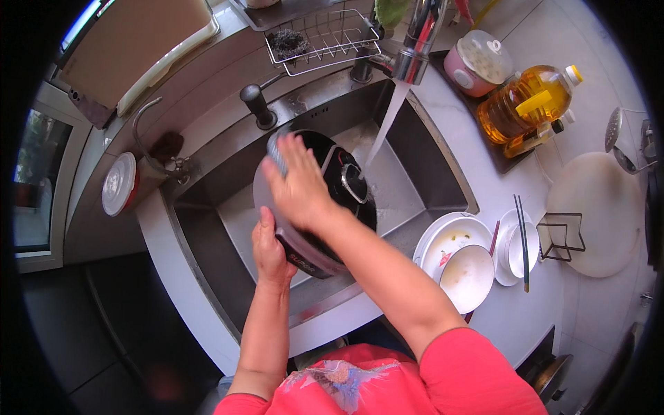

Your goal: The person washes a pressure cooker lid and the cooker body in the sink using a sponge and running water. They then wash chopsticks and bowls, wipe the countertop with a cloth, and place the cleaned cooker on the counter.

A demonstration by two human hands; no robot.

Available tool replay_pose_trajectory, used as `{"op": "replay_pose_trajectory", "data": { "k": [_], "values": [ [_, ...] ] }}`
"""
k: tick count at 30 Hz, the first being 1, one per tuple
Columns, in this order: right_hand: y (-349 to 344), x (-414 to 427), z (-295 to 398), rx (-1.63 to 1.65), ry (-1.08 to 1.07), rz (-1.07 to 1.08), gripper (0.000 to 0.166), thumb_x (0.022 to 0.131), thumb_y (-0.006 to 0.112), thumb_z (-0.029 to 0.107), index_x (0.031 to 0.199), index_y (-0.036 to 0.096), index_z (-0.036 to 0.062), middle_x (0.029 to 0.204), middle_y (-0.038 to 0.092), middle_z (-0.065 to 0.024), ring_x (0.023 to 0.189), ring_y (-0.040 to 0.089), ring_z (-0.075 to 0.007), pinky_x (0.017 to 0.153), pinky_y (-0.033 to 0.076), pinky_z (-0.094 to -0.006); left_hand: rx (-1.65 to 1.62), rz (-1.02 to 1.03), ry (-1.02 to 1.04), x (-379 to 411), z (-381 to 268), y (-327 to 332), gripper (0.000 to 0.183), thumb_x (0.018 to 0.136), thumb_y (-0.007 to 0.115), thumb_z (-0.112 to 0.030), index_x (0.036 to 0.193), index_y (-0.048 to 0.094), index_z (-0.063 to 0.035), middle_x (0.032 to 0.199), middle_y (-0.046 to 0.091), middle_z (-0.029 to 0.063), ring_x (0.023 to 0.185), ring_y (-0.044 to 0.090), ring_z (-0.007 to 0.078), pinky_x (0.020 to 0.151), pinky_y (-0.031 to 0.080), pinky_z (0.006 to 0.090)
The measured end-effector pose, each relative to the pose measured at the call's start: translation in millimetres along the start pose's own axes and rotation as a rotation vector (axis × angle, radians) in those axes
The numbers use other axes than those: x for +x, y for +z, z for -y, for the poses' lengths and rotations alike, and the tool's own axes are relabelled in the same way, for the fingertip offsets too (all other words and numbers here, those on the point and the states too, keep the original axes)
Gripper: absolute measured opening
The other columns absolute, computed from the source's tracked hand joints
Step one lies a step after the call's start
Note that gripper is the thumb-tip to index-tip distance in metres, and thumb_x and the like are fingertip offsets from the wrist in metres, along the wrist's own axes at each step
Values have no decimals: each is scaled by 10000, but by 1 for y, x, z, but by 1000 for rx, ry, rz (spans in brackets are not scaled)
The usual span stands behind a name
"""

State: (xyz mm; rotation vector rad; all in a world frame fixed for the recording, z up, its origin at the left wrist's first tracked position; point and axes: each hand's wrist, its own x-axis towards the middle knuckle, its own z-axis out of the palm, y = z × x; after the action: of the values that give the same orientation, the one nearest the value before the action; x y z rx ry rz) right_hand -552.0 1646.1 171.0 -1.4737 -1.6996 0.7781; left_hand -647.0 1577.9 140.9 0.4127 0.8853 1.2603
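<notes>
A round black Supor cooker lid [342, 189] with a grey rim is tilted over the sink. My left hand [272, 254] grips its near left edge, thumb on top of the rim. My right hand [301, 184], blurred by motion, presses a greyish-blue cloth or scrubber [277, 154] against the lid's left side; most of that piece is hidden under the fingers. Water [386, 122] runs from the chrome faucet [410, 65] and falls by the lid's right side. Below lies the stainless steel sink [404, 174].
White bowls [469, 277] and plates stand on the counter right of the sink, with chopsticks [521, 241] across one bowl. Behind are an oil bottle [526, 104] and a pink pot [472, 67]. A soap dispenser [258, 106] and a wire rack [332, 41] line the sink's back edge.
</notes>
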Motion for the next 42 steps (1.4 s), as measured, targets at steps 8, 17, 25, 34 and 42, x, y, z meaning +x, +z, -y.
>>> {"op": "replay_pose_trajectory", "data": {
  "k": [8,17,25,34,42],
  "values": [
    [-24,-143,-12,-11,-26,31,559,885,500,242,1374,357,12,1427,332,-207,1350,275,-349,1104,201,-446,-209,-145,-11,-4,-3,-14,501,974,388,-408,1224,493,13,1190,573,136,1063,568,255,920,455,381],
    [-18,-90,-118,145,385,-203,510,928,429,217,1373,333,-15,1432,316,-218,1348,266,-353,1112,199,-384,-288,-99,30,-39,-37,-23,554,947,389,-481,1288,481,-53,1281,528,125,1158,513,292,994,409,428],
    [14,-148,-63,190,161,-156,564,904,464,202,1404,298,1,1463,277,-194,1370,225,-348,1118,158,-436,-206,-234,48,-36,-33,-33,483,941,451,-434,1223,527,-50,1204,578,104,1095,550,274,962,433,411],
    [7,-72,23,88,-240,49,562,855,529,191,1351,370,-19,1408,342,-232,1308,326,-381,1088,243,-444,-210,-76,45,-28,-16,-30,492,973,394,-378,1253,475,19,1224,553,141,1119,540,264,979,410,392],
    [12,-94,31,105,-176,44,609,900,487,272,1390,295,-34,1443,268,-254,1361,231,-379,1109,177,-456,-128,-16,43,-37,-10,-54,543,967,372,-425,1301,435,-1,1304,495,141,1201,478,272,1042,344,399]
  ]
}}
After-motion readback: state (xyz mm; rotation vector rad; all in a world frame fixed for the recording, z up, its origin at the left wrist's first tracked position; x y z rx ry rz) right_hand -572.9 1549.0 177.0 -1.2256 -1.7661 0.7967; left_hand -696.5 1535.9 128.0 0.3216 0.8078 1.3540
